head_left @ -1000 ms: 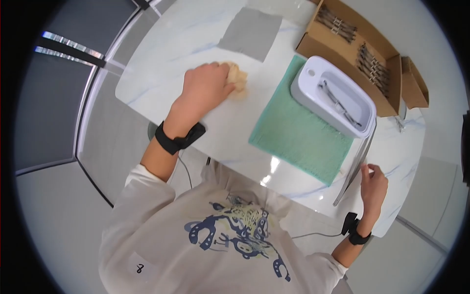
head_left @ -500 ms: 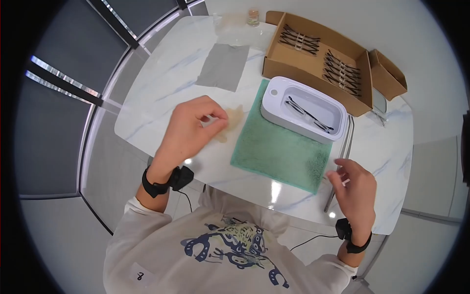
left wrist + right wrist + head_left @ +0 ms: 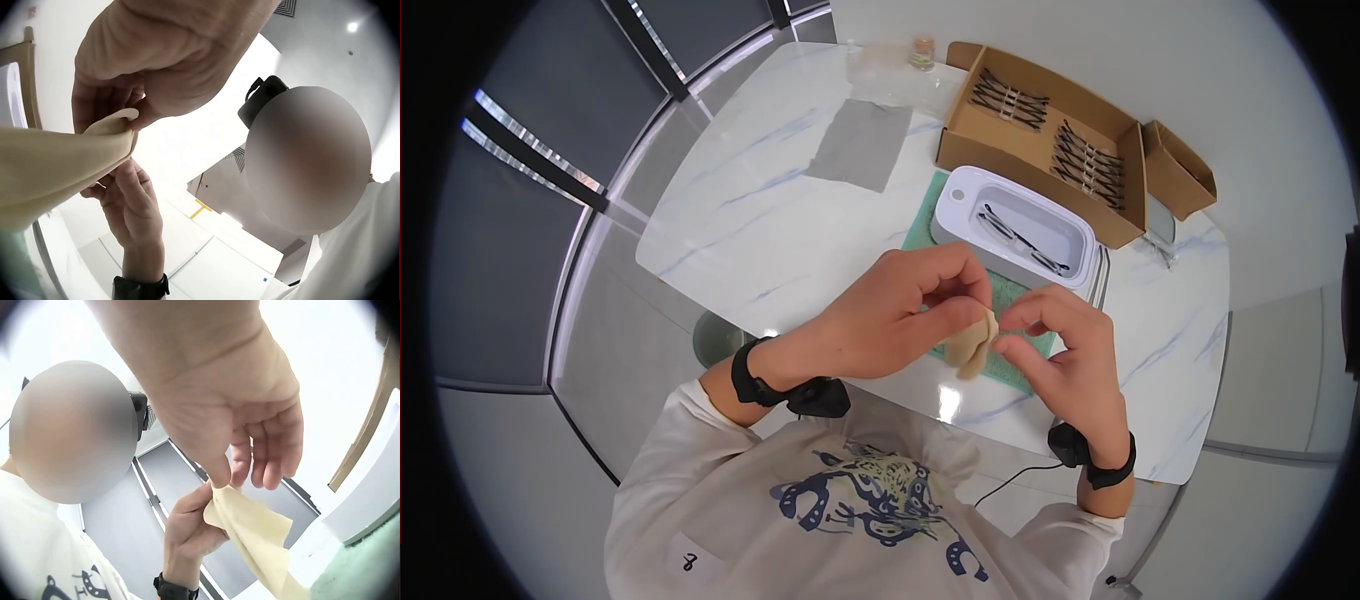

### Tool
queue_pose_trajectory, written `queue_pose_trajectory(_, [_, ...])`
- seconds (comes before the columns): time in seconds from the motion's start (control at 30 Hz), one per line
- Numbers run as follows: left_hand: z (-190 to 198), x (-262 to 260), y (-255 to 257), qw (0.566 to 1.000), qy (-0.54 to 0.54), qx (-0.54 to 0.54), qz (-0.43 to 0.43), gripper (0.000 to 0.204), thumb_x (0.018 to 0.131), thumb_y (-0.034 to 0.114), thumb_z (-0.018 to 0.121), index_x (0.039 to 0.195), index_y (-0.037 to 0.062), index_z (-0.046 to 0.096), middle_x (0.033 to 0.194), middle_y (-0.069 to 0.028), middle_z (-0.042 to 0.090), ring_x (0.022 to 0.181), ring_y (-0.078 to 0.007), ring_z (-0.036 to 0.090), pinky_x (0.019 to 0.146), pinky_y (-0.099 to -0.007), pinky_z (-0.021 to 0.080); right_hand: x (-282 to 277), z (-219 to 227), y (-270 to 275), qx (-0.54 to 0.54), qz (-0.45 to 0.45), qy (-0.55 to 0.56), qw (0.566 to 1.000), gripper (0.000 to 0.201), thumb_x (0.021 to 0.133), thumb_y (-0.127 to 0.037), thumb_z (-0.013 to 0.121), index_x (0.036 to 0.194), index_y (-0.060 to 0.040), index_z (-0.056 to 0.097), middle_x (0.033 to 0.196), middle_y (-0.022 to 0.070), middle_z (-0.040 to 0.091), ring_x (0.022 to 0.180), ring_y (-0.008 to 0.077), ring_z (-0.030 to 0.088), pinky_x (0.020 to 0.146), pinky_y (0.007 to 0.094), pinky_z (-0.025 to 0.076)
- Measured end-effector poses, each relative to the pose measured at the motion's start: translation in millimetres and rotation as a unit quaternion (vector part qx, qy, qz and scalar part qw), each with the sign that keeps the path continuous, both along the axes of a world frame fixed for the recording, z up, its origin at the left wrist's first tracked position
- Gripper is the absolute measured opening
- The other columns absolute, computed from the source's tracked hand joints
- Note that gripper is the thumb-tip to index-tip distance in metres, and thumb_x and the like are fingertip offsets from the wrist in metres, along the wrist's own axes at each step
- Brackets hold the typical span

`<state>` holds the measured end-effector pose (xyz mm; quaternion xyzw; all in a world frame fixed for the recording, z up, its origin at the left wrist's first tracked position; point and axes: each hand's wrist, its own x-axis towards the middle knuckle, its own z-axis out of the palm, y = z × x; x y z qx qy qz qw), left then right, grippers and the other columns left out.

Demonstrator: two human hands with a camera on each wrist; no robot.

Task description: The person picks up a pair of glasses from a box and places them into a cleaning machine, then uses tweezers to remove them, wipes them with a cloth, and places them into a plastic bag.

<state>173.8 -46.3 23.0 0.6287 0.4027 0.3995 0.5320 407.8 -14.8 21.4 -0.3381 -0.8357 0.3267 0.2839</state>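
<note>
A limp beige cloth (image 3: pixel 972 350) hangs between the two hands, over the near part of the green mat (image 3: pixel 922 228). My left hand (image 3: pixel 915 310) grips its upper edge between thumb and fingers. On the other side my right hand (image 3: pixel 1070 355) brings thumb and forefinger together at the same edge, pinching it in the right wrist view. A fold of the cloth (image 3: pixel 56 169) spreads towards the camera in the left wrist view. Just beyond the hands, a white oblong tub (image 3: pixel 950 212) with a round button holds a pair of glasses (image 3: pixel 1022 240).
Behind the tub, a cardboard box (image 3: pixel 990 155) holds several pairs of glasses, with a smaller carton (image 3: pixel 1183 170) beside it. Thin metal rods (image 3: pixel 1103 275) lie right of the tub. A grey cloth (image 3: pixel 862 145) lies at the back left, near a small jar (image 3: pixel 922 53).
My left hand has lifted the beige cloth from the table and carried it right, over the mat. The right hand has moved left to meet it.
</note>
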Motion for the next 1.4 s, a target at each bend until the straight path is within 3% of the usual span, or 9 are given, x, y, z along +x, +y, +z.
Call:
queue_pose_trajectory(0.2, [-6.7,4.6,3.4,0.998,-0.028,-0.042,-0.026,0.005,0.099,0.005,0.056,0.103,0.0032,0.058,0.090,0.0005,0.063,0.078,-0.0038,0.057,0.068,-0.0216,0.046,4.3,-4.8,-6.4,-0.065,-0.033,0.047,0.996,0.021,0.081,-0.017,0.081,0.093,-0.0040,0.070,0.086,0.0082,0.069,0.073,0.0258,0.065,0.069,0.0328,0.054])
queue_pose_trajectory(0.33, [-1.5,13.5,2.4,0.997,-0.013,-0.076,-0.032,0.008,0.098,0.001,0.054,0.104,0.0032,0.058,0.089,0.0025,0.062,0.077,-0.0013,0.055,0.067,-0.0188,0.043,-1.2,-5.1,-5.8,-0.017,-0.041,0.023,0.999,0.025,0.085,-0.025,0.078,0.092,-0.0028,0.069,0.079,0.0105,0.068,0.072,0.0263,0.067,0.067,0.0321,0.054])
queue_pose_trajectory(0.47, [-6.3,7.2,2.2,0.997,0.041,-0.067,0.004,0.008,0.098,0.000,0.054,0.104,0.0019,0.058,0.088,0.0021,0.062,0.080,-0.0014,0.056,0.068,-0.0188,0.043,5.7,-9.3,-2.8,-0.102,-0.029,-0.002,0.994,0.023,0.084,-0.022,0.079,0.089,-0.0026,0.068,0.075,0.0088,0.067,0.067,0.0245,0.066,0.063,0.0319,0.053])
queue_pose_trajectory(0.73, [-8.6,5.1,9.5,0.993,0.075,-0.090,-0.025,0.016,0.089,0.005,0.069,0.104,0.0015,0.065,0.090,0.0000,0.068,0.079,-0.0050,0.060,0.066,-0.0230,0.045,8.4,-12.6,3.1,-0.053,-0.036,0.018,0.998,0.020,0.083,-0.018,0.080,0.084,-0.0024,0.067,0.075,0.0078,0.065,0.064,0.0215,0.063,0.061,0.0312,0.052])
queue_pose_trajectory(0.83, [-5.8,2.5,17.4,0.972,0.186,-0.122,-0.080,0.016,0.084,0.006,0.073,0.099,0.0020,0.069,0.090,-0.0014,0.069,0.076,-0.0077,0.061,0.065,-0.0249,0.045,7.1,-12.3,4.0,-0.082,-0.031,0.008,0.996,0.021,0.082,-0.018,0.080,0.083,-0.0024,0.066,0.075,0.0078,0.064,0.063,0.0195,0.062,0.059,0.0299,0.051])
queue_pose_trajectory(0.97, [-15.2,-1.1,20.5,0.962,0.201,-0.163,-0.087,0.013,0.081,0.005,0.074,0.092,0.0017,0.069,0.088,-0.0021,0.067,0.076,-0.0105,0.058,0.068,-0.0254,0.045,10.5,-12.8,7.8,-0.161,-0.048,-0.015,0.986,0.016,0.083,-0.013,0.079,0.085,-0.0014,0.067,0.075,0.0054,0.065,0.064,0.0142,0.059,0.060,0.0269,0.049])
queue_pose_trajectory(1.03, [-23.5,-5.9,19.2,0.991,0.120,-0.033,-0.046,0.014,0.079,0.005,0.074,0.091,0.0019,0.068,0.085,-0.0024,0.063,0.079,-0.0122,0.056,0.073,-0.0256,0.044,16.8,-15.9,12.0,-0.187,-0.062,-0.023,0.980,0.013,0.084,-0.008,0.077,0.087,-0.0004,0.067,0.075,0.0032,0.065,0.067,0.0109,0.058,0.063,0.0249,0.048])
queue_pose_trajectory(1.13, [-26.0,-13.2,20.1,0.996,0.090,0.005,-0.005,0.011,0.079,0.004,0.073,0.089,0.0016,0.068,0.084,-0.0042,0.065,0.080,-0.0129,0.061,0.072,-0.0271,0.047,31.0,-22.7,21.4,-0.100,-0.117,-0.025,0.988,0.016,0.085,-0.015,0.077,0.088,-0.0014,0.070,0.070,0.0079,0.066,0.059,0.0164,0.061,0.057,0.0270,0.049])
queue_pose_trajectory(1.4, [-38.4,-30.6,21.7,0.979,-0.096,-0.178,0.002,0.013,0.079,0.000,0.070,0.092,0.0001,0.065,0.091,-0.0023,0.065,0.086,-0.0105,0.059,0.082,-0.0271,0.047,45.4,-29.9,69.1,0.022,-0.232,-0.193,0.953,0.014,0.086,-0.016,0.074,0.086,-0.0019,0.074,0.074,0.0120,0.070,0.065,0.0232,0.067,0.063,0.0336,0.051])
